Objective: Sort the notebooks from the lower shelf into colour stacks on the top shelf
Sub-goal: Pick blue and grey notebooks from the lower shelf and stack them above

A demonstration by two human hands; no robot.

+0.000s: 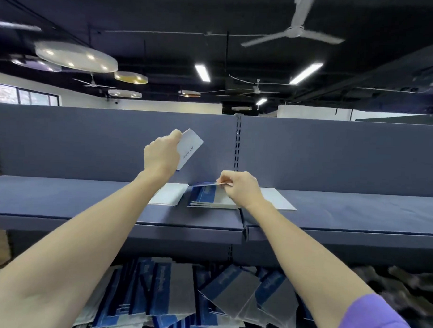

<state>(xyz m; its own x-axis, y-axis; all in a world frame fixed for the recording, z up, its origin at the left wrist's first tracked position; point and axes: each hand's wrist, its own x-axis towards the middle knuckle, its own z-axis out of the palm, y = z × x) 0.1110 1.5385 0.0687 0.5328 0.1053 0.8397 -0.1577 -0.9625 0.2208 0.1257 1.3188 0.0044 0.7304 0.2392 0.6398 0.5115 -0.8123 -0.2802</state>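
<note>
My left hand (162, 153) grips a white notebook (190, 148), held upright above the top shelf (62, 197). My right hand (241, 188) pinches the edge of a blue notebook (206, 184) just over the blue-and-grey stack (209, 198) in the middle of that shelf. A white stack (169, 193) lies left of the blue one, and a pale notebook (278, 199) lies to its right, partly behind my wrist. A jumble of blue, grey and white notebooks (181, 292) fills the lower shelf.
A blue back panel (88, 139) with a slotted upright (237, 140) rises behind the top shelf. The shelf's front edge (183, 227) overhangs the lower shelf. Dark items (397, 285) lie at the lower right.
</note>
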